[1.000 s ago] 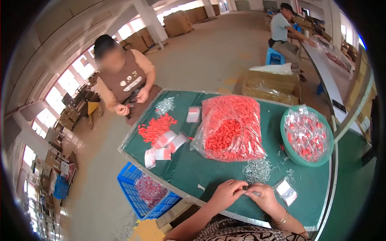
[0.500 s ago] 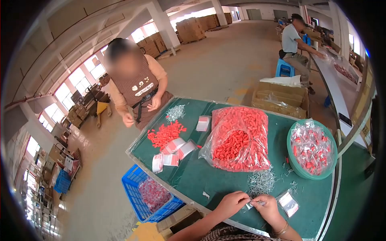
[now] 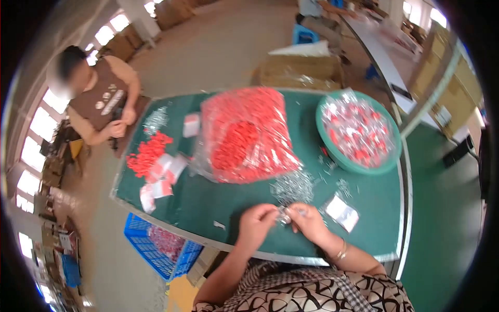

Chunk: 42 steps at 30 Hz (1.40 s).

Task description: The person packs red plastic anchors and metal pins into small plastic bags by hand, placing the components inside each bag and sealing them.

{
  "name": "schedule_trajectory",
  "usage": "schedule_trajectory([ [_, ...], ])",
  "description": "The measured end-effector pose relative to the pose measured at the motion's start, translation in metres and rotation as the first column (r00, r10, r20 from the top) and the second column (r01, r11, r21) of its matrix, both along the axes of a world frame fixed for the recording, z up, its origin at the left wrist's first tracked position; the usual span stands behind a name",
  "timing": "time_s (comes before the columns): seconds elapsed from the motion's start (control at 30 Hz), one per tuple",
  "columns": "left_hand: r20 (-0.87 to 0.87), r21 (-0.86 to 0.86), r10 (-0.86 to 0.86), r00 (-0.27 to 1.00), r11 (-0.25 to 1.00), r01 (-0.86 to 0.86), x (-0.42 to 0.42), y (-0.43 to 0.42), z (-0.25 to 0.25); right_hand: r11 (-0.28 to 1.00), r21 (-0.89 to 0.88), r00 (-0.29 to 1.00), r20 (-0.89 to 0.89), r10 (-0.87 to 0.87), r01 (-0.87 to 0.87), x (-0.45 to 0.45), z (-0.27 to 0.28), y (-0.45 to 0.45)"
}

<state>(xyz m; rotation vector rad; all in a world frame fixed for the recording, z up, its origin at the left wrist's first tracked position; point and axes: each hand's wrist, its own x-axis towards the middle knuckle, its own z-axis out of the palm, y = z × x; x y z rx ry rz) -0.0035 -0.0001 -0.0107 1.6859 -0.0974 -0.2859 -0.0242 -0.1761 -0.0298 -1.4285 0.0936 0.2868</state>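
My left hand (image 3: pixel 255 224) and my right hand (image 3: pixel 307 221) meet near the table's front edge, fingers pinched on a small clear packet (image 3: pixel 284 216) between them. Its contents are too blurred to make out. Just beyond my hands lies a pile of metal screws (image 3: pixel 292 187). A stack of small flat bags (image 3: pixel 341 212) is right of my right hand. Behind the screws sits a large clear bag of red plugs (image 3: pixel 244 138). The green basin (image 3: pixel 393 165) at the right holds filled packets.
Across the green table (image 3: pixel 208 213), a person (image 3: pixel 106 99) stands by red plugs (image 3: pixel 149 154), screws (image 3: pixel 155 120) and flat bags (image 3: pixel 162 179). A blue crate (image 3: pixel 143 249) stands below the left edge. Another person (image 3: pixel 319 21) sits farther back.
The view has swung right, shifting the table leftward in the picture. The small packet shows more between my fingertips. The person opposite has brought both hands together.
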Motion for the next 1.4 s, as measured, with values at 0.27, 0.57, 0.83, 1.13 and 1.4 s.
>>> schedule_trajectory([
  [0.27, 0.0, 0.068, -0.084, 0.996, 0.994, 0.084, 0.006, 0.006, 0.001, 0.98, 0.188, 0.983, -0.158, 0.094, -0.063, 0.001, 0.002, -0.013],
  [0.57, 0.608, 0.302, -0.001, 0.794, 0.925, -0.23, 0.003, -0.012, 0.002, 0.993, -0.057, 0.995, -0.009, -0.103, 0.102, -0.003, 0.009, -0.012],
  [0.83, 0.119, 0.075, 0.137, 0.983, 0.986, -0.147, -0.015, -0.026, -0.029, 0.872, -0.387, 0.889, 0.445, -0.11, 0.301, -0.005, 0.008, -0.001],
  [1.13, 0.32, 0.189, 0.121, 0.94, 0.964, -0.188, -0.013, -0.032, -0.019, 0.872, -0.403, 0.902, 0.421, -0.092, 0.277, -0.008, 0.002, 0.004],
  [1.4, 0.217, 0.173, 0.167, 0.962, 0.963, -0.206, -0.006, -0.022, -0.03, 0.811, -0.428, 0.867, 0.464, -0.182, 0.399, -0.006, 0.003, 0.005],
])
